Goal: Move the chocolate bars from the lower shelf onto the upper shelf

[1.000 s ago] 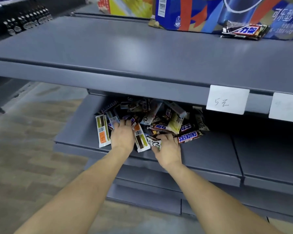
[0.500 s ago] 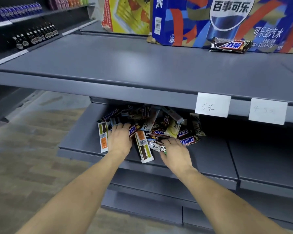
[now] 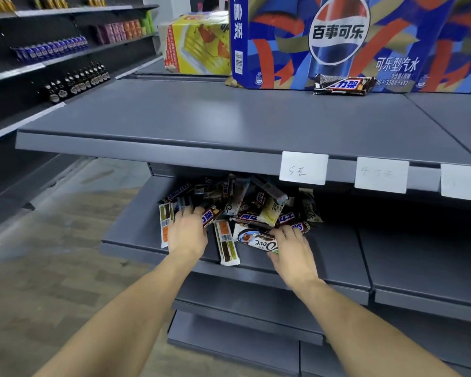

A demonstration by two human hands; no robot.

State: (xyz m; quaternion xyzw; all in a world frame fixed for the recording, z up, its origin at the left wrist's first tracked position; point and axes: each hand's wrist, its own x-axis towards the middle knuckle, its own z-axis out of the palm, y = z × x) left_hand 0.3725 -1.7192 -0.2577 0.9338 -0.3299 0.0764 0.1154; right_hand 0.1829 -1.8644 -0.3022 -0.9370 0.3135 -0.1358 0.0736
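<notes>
A shop aisle of grey shelving. On the upper shelf (image 3: pixel 229 118), upper right, lies one Snickers bar (image 3: pixel 342 85); the chocolate bar pile (image 3: pixel 245 205) waits on the lower shelf (image 3: pixel 337 248), centre. The left hand (image 3: pixel 187 233) curls over bars; the right hand (image 3: pixel 292 247) pinches a Dove bar (image 3: pixel 256 238). Nearly all remains.

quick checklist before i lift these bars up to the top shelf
1. Left hand holding bars: cannot tell; it rests on the pile, fingers hidden.
2. Right hand grip on the Dove bar: cannot tell; thumb at its edge, fingers over it.
3. Free space on the upper shelf: ok, wide bare area.
4. Snickers bar already up there: ok, lies by the Pepsi carton.
5. Loose bar near the lower shelf edge: not ok, overhangs the lip.
</notes>
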